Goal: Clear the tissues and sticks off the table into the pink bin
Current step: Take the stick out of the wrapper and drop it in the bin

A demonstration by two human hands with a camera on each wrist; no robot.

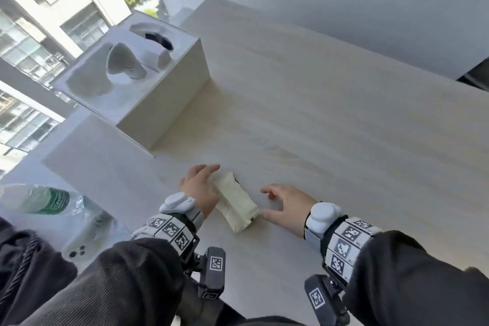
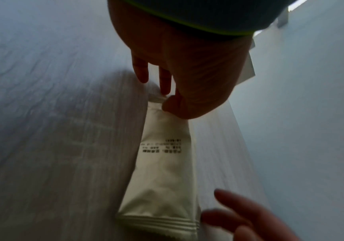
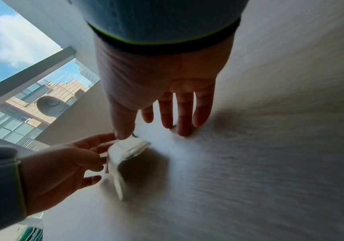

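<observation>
A cream tissue pack (image 1: 235, 204) lies slantwise on the pale wooden table (image 1: 344, 127), between my two hands. My left hand (image 1: 205, 180) lies along its left side. In the left wrist view the left hand (image 2: 165, 98) pinches the pack's (image 2: 162, 171) far crimped end between thumb and forefinger. My right hand (image 1: 267, 204) is spread, with straight fingers on the table and its thumb at the pack's near corner. In the right wrist view the pack (image 3: 125, 151) stands tilted up on one edge over its shadow. I see no pink bin and no sticks.
A white box (image 1: 164, 103) holding a headset and controllers stands at the back left, with a flat white lid (image 1: 100, 161) in front of it. A water bottle (image 1: 45, 201) and a white phone (image 1: 79, 249) lie at the near left.
</observation>
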